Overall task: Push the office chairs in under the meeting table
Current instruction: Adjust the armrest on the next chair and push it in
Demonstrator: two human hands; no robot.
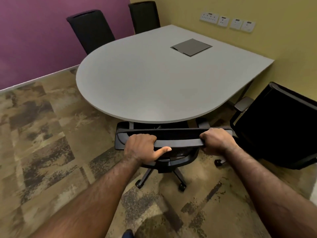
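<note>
Gripped near chair (173, 134) backrest with left hand (141, 147) and right hand (217, 140), seat already under meeting table (154, 79) — right-side chair (277, 127) left angled out, far two tucked.

Small office meeting room: grey meeting table (154, 79), black office chairs (91, 30), wall sockets (227, 22).

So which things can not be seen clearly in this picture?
Head view only:
- Seat of the held chair: hidden under the table.
- Fingertips of the left hand and right hand: curled behind the backrest.
- Right chair: cut by the frame edge.
- Wall sockets: too small to read.
</note>
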